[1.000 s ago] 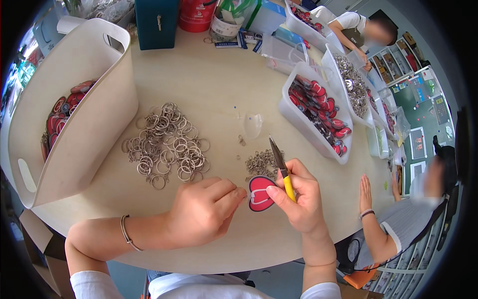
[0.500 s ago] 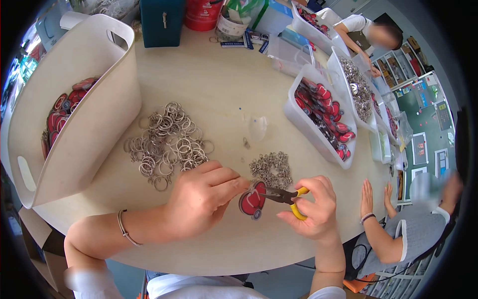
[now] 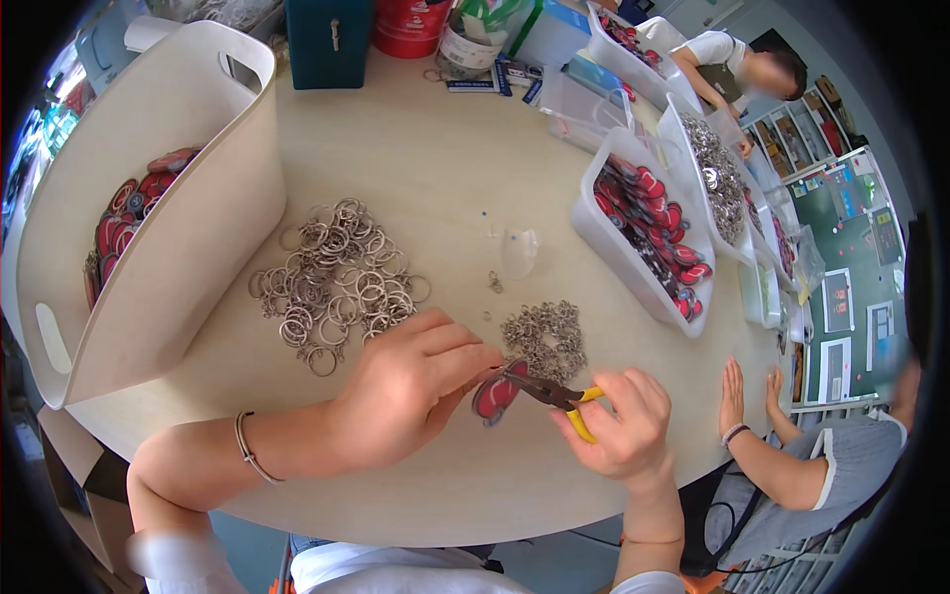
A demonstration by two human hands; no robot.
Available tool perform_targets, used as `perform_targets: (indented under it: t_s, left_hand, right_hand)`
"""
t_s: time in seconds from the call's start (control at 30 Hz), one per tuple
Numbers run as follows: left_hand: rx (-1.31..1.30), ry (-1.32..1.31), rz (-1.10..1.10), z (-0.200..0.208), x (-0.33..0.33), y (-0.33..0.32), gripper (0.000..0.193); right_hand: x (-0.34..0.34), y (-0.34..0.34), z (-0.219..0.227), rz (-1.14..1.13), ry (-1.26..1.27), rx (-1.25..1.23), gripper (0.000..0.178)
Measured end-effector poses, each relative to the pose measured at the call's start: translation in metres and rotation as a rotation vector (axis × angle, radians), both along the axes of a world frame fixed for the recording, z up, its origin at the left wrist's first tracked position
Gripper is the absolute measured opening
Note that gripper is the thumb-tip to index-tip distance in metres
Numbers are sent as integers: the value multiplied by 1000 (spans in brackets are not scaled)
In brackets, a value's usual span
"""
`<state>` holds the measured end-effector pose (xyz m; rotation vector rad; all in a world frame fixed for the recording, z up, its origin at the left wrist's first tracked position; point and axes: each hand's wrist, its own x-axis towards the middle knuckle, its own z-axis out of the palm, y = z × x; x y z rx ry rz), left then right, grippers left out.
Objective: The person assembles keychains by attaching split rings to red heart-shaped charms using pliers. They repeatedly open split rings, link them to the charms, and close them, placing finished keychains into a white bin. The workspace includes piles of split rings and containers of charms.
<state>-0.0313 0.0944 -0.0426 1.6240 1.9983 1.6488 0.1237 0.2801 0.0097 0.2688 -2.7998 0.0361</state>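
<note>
My left hand [image 3: 411, 391] is closed in a pinch at the top edge of a flat red keychain charm [image 3: 497, 396] with a dark border, which hangs below the fingertips. Whatever small link sits between those fingertips is too small to make out. In my right hand [image 3: 623, 426] are pliers [image 3: 550, 391] with yellow handles, their dark jaws pointing left and meeting the charm's top. Just beyond the pliers lies a pile of small metal links [image 3: 546, 337]. A heap of split key rings [image 3: 341, 277] is spread beyond my left hand.
A tall beige bin [image 3: 223, 188] with red charms stands at the left. On the right are a white tub [image 3: 591, 213] of red charms and another tub [image 3: 676, 104] of metal rings. A co-worker's hands [image 3: 732, 401] are near the right table edge; another person [image 3: 717, 64] sits at far right.
The charm has tilted, its lower end swinging left. The pliers and my right hand have shifted slightly and turned; my left hand has barely moved. The whole view has shifted slightly.
</note>
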Motion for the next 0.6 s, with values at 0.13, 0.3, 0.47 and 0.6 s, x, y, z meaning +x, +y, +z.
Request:
perform_targets:
  t_s: [0.13,0.3,0.47,0.6]
  left_hand:
    - [-8,-123,-35,2,-1,2,23]
    - [78,55,37,2,2,0,27]
    - [223,167,99,-2,3,0,29]
    - [256,172,122,0,5,-2,32]
  right_hand:
    - [5,-7,1,-56,27,48,29]
    - [7,-16,7,-77,-2,23,30]
    - [8,-25,11,-93,-25,-79,31]
    - [9,-31,8,-138,0,-139,30]
